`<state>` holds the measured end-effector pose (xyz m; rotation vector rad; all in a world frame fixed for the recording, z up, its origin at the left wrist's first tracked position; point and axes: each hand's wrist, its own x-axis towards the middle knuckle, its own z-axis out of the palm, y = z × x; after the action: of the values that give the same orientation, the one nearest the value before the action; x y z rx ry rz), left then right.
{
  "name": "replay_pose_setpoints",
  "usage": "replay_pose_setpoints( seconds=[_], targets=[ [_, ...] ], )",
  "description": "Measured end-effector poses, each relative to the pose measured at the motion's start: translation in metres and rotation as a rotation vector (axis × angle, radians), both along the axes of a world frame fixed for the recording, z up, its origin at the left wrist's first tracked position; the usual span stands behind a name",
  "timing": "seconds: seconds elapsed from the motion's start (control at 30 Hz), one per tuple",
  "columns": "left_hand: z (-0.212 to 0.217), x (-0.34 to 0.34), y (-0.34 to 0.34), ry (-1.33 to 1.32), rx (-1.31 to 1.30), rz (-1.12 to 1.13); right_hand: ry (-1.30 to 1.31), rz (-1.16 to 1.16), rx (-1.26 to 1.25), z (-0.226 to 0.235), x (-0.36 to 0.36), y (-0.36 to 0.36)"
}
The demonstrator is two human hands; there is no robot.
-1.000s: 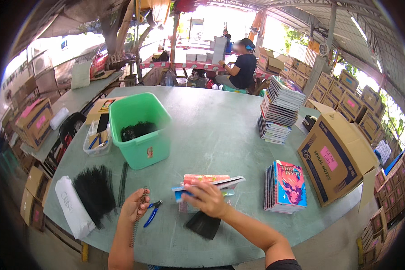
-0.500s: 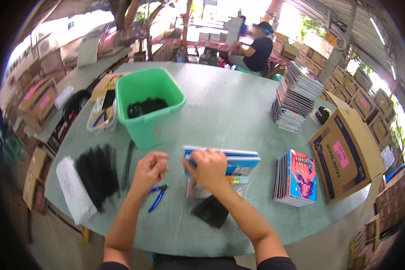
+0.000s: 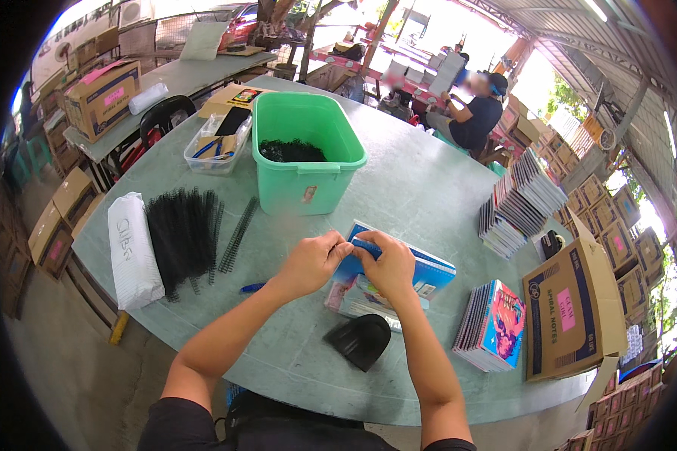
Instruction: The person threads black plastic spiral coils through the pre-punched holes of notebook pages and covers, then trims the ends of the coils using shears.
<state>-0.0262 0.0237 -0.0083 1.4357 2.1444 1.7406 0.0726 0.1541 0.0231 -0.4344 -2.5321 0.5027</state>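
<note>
A blue-covered notebook (image 3: 431,264) stands on its long edge on the table, with my right hand (image 3: 388,263) closed over its top left part. Close beside it, the fingers of my left hand (image 3: 317,259) are pinched together at the notebook's left corner; whatever is between them is too small to make out. Below the notebook lie printed sheets or covers (image 3: 365,298), partly hidden by my right hand. A black, rounded flat piece (image 3: 361,340) rests nearer to me. Only a blue handle of the pliers (image 3: 253,288) shows past my left forearm.
Black spiral coils (image 3: 180,237) lie at left beside a white package (image 3: 133,252), with one loose coil (image 3: 238,234). A green bin (image 3: 308,197) holds black scraps. Stacked notebooks (image 3: 491,325) and an open carton (image 3: 568,308) stand right. Another person (image 3: 478,116) sits beyond the table.
My left hand has moved right, from empty space to the notebook's left corner. My right hand stays on the notebook. The whole view has shifted, and the pliers are now mostly covered.
</note>
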Motion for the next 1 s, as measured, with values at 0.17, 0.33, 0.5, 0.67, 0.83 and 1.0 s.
replay_pose_setpoints(
  seconds=[0.17, 0.33, 0.5, 0.67, 0.83, 1.0],
  targets=[
    [0.016, 0.003, 0.001, -0.496, -0.195, -0.101, 0.04, 0.04, -0.059, -0.004, 0.007, -0.002],
    [0.018, 0.003, 0.004, -0.392, -0.139, -0.012, 0.082, 0.091, 0.024, -0.006, 0.009, -0.004],
    [0.019, -0.025, -0.018, -0.004, -0.278, -0.074, 0.127, 0.168, 0.093, -0.007, 0.008, 0.0],
    [0.032, -0.024, -0.035, 0.149, -0.232, -0.095, 0.083, 0.183, 0.064, -0.001, 0.008, -0.009],
    [0.023, -0.023, -0.027, -0.064, -0.319, -0.156, 0.045, 0.18, 0.042, 0.001, 0.011, -0.009],
    [0.032, -0.03, -0.028, -0.454, -0.471, -0.276, 0.049, 0.27, 0.051, 0.003, 0.011, -0.007]
  ],
)
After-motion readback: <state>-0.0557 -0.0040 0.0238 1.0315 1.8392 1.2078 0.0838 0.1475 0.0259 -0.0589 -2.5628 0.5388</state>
